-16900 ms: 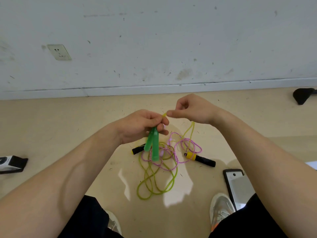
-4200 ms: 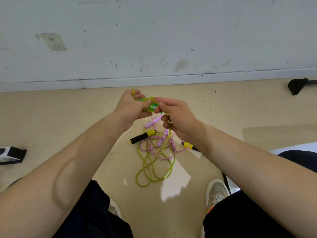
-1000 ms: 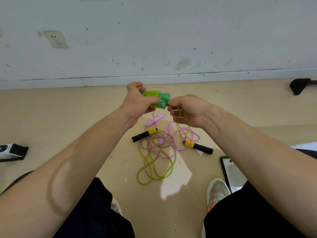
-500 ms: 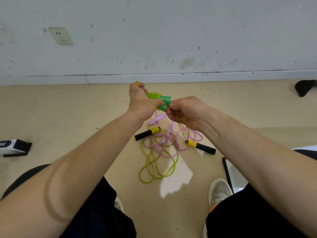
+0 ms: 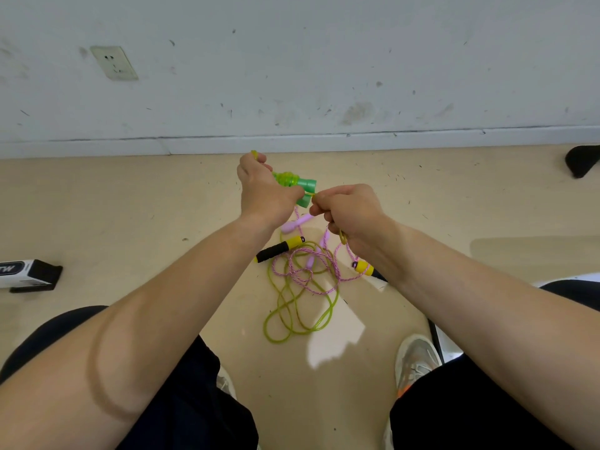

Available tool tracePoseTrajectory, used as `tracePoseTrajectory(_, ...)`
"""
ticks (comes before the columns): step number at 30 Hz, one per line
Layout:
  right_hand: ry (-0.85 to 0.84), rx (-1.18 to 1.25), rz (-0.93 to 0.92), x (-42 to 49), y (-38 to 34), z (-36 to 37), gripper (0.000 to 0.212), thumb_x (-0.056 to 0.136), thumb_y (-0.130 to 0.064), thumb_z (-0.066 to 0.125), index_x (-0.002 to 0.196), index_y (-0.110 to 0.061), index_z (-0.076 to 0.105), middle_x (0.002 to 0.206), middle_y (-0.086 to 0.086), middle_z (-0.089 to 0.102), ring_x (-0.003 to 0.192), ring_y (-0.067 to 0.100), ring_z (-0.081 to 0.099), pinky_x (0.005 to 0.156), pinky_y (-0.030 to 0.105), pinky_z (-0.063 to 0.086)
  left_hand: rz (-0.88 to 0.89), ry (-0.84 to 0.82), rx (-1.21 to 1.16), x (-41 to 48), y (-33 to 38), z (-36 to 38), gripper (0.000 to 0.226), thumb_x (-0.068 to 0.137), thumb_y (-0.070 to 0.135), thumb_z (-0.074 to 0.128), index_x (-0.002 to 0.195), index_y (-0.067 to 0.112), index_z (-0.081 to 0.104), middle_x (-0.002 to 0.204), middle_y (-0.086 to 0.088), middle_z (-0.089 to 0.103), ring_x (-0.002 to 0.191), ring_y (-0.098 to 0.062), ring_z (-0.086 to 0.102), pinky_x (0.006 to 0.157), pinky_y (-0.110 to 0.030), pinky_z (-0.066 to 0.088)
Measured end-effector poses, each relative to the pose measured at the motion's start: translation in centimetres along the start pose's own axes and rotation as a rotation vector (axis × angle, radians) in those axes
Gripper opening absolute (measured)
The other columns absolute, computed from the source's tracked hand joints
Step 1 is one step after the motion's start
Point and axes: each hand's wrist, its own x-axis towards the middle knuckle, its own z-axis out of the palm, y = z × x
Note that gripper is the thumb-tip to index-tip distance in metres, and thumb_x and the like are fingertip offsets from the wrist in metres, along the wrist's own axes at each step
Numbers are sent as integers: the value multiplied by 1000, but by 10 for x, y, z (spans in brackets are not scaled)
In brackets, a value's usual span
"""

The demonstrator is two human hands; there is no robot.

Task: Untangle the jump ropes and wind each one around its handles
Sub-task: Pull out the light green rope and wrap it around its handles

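Scuffed white wall [image 5: 324, 76] with a socket [image 5: 113, 63] fills the top of my feed, and below it runs a beige floor [image 5: 130, 206] on which the person sits. Their left hand [image 5: 263, 190] is wrapped round the pair of green handles [image 5: 300, 186], which point to the right with several turns of the yellow-green rope [image 5: 292, 316] wound about them. Seventeen seconds back those handles hung straight down from the same hand, with no rope wound on them. The right hand [image 5: 349, 212] pinches the rope just off the handles' ends, and a short loop of it shows under the curled fingers. Compared with half a second ago, both hands sit almost where they were. Most of the yellow-green rope lies slack on the floor between the knees, tangled with the pink rope [image 5: 328, 289], as it did earlier. One pink handle [image 5: 293, 224] lies just below the left hand. One black-and-yellow handle [image 5: 279, 250] lies beside the tangle, and its mate [image 5: 365, 267] is half hidden by the right wrist, where a second ago I saw it whole. At far left lies a black-and-white box [image 5: 27, 276], and a grey shoe [image 5: 415, 362] shows under the right forearm.
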Motion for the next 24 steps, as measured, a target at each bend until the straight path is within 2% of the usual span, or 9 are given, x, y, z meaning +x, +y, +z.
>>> tracePoseTrajectory(4,1,-144,-128,-4,2,0,21,94,-5,57,79,-9,72,68,2,71,42,6,47,49,23,40,-17,-16,56,2,-1,-2,73,77,7,78,133,10,32,132,-5,34,104,-17,44,84,-27,43)
tracePoseTrajectory(6,-12,-283,-231,-6,3,2,23,94,-3,54,82,-8,73,70,1,69,36,2,51,44,20,39,-18,-48,106,-2,-3,0,75,76,8,80,133,7,32,134,-8,34,102,-19,45,86,-31,45)
tracePoseTrajectory(7,-12,-332,-291,-7,2,4,24,93,-1,53,83,-9,74,69,-2,68,37,1,54,43,21,42,-5,-66,130,-5,-5,3,78,75,10,81,134,6,31,135,-9,34,101,-19,45,87,-33,45)
tracePoseTrajectory(10,4,-475,-461,-2,-2,4,27,91,0,55,82,-16,75,65,-14,63,52,4,64,61,23,53,26,-115,166,-9,-7,6,83,74,10,82,138,4,30,137,-10,34,107,-22,47,87,-32,43)
tracePoseTrajectory(13,-65,-646,-542,3,-8,-5,24,88,0,57,85,-17,75,64,-12,64,64,12,67,68,24,55,29,-180,202,-6,-7,0,83,76,13,84,138,4,29,137,-10,33,101,-21,45,90,-35,45)
tracePoseTrajectory(17,-102,-624,-542,11,-9,-16,28,86,5,56,79,-18,71,65,3,71,56,9,66,59,22,54,151,-238,347,-11,-6,0,86,77,23,85,139,5,29,137,-9,33,104,-23,51,92,-39,48)
tracePoseTrajectory(21,-129,-455,-464,13,-4,-15,31,89,6,58,75,-19,70,65,14,70,52,12,65,54,24,52,279,-247,444,-16,-1,-1,82,81,26,81,141,5,29,140,-9,34,113,-26,55,88,-42,49)
tracePoseTrajectory(24,-170,-369,-439,12,-3,-16,25,91,3,61,77,-16,71,64,12,70,52,15,64,54,25,53,332,-291,436,-16,0,-5,81,82,25,80,142,6,29,139,-8,34,118,-21,52,89,-39,49)
